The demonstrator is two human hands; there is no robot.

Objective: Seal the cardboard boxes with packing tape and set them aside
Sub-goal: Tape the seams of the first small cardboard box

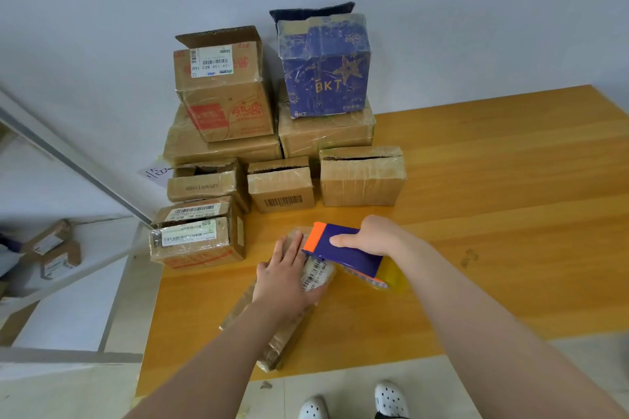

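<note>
One flat cardboard box (272,333) lies near the front edge of the wooden table (476,197). The left hand (286,269) presses it down, fingers straight and flat. The right hand (371,238) is curled round one blue-and-orange tape dispenser (343,248), held at the box's far end (its yellowish roll shows underneath). Behind stand eight brown boxes (362,180), as far as can be counted, and one blue box (323,71) stacked on top.

Box (272,333) partly under left hand (282,272), tape roll (391,277) behind dispenser (347,248), shoes (391,398) cropped below
</note>
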